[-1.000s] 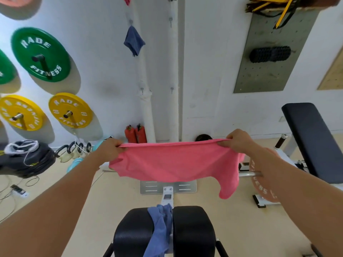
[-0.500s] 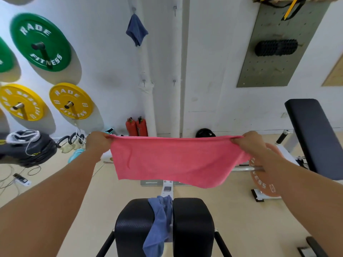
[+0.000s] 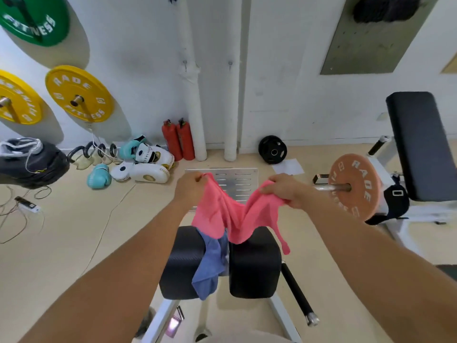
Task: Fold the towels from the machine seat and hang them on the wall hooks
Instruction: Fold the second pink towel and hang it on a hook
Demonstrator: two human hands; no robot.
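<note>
A pink towel sags in a V between my hands above the black machine seat. My left hand pinches its left top corner and my right hand grips the right top corner; the two hands are close together. A blue towel lies draped in the gap between the seat's two black pads. Two small wall hooks stick out of the white wall above the white pipes. A blue towel on an upper hook is just cut off at the top edge.
Two red extinguishers stand at the wall base. Boxing gloves and pads lie on the floor at left, with cables further left. A barbell with an orange plate and a black bench stand at right. Yellow plates hang on the wall.
My hands have come together, so the pink towel went from stretched flat to sagging in the middle. The view has tilted downward and closer to the seat.
</note>
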